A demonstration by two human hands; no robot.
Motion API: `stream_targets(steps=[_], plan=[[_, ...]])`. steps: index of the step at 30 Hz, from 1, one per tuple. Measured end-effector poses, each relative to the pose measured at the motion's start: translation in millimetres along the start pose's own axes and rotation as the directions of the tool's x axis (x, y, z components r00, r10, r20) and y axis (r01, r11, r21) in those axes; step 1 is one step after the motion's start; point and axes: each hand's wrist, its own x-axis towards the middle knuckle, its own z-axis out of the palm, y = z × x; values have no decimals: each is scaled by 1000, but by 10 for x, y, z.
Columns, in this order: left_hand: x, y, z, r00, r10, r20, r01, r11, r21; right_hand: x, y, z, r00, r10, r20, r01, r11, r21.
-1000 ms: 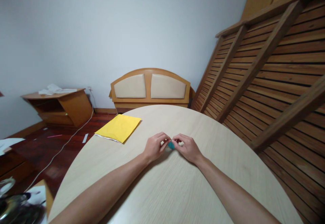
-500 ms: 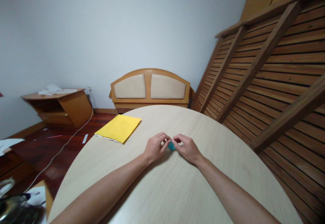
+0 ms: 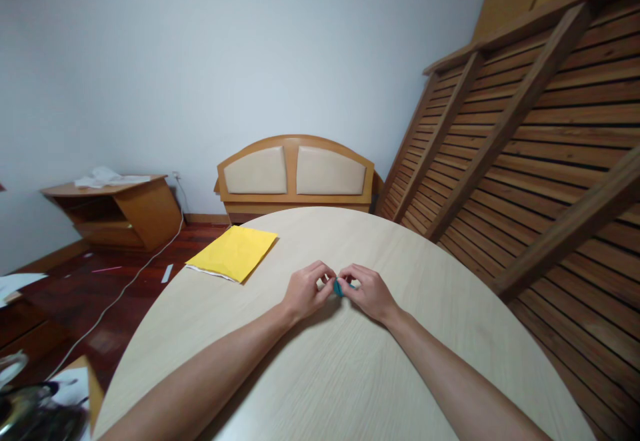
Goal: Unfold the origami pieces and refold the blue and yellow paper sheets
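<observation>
As far as I see, left hand (image 3: 306,289) and right hand (image 3: 371,291) pinch a small teal piece (image 3: 338,288) between fingertips over the round table (image 3: 325,381); looks like fine two-handed shaping, next move likely needs light, steady pinches.

Single head-worn view, facing forward and down, table (image 3: 320,387) close below

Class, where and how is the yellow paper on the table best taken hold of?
Probably pinch the yellow paper at its left edge, coming from the left: it lies flat, looks thin, and that edge reaches the rim of the table, likely leaving room beneath.
</observation>
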Motion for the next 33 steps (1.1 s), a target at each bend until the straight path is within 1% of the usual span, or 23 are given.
stream_targets(steps=[11,16,22,28,33], plan=[[11,-23,-3,1000,-7,-21,7,1000,2,-4,22,-9,1000,14,8,-14,1000,-2],[4,-42,0,998,-45,-50,46,999,11,0,37,-7,999,29,-17,-29,1000,-6],[-9,-61,22,988,-147,-51,147,989,2,-4,53,-11,999,36,-34,-36,999,10],[9,-76,33,989,-146,-28,144,988,-51,-4,58,-9,998,48,-27,-48,999,25],[18,-86,36,985,-172,-22,171,984,-48,-9,53,-3,997,66,-46,-65,998,25]])
